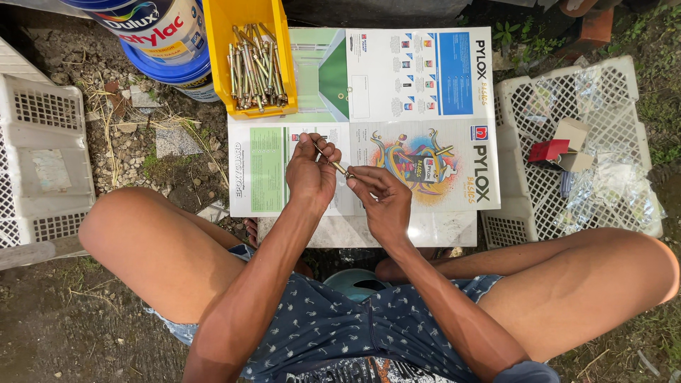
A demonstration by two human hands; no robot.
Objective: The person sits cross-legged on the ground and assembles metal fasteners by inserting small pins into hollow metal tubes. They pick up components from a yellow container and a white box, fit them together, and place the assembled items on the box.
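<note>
My left hand (311, 172) grips a long brass-coloured anchor bolt (333, 164) by its shaft, holding it slantwise above printed cardboard sheets (397, 85) laid on a low slab. My right hand (377, 193) pinches the bolt's lower end with thumb and fingertips, at what looks like a nut. Both hands meet over the sheets' near edge, between my bare knees. A yellow plastic bin (245, 21) with several similar bolts stands beyond my left hand, on the sheets' far left corner.
A white lattice crate (525, 99) on the right holds a small red-and-brown box (560, 150) and clear plastic bags (610, 184). Another white crate (42, 163) lies on the left. Blue and white paint buckets (167, 42) stand at the far left. Dirt and gravel surround everything.
</note>
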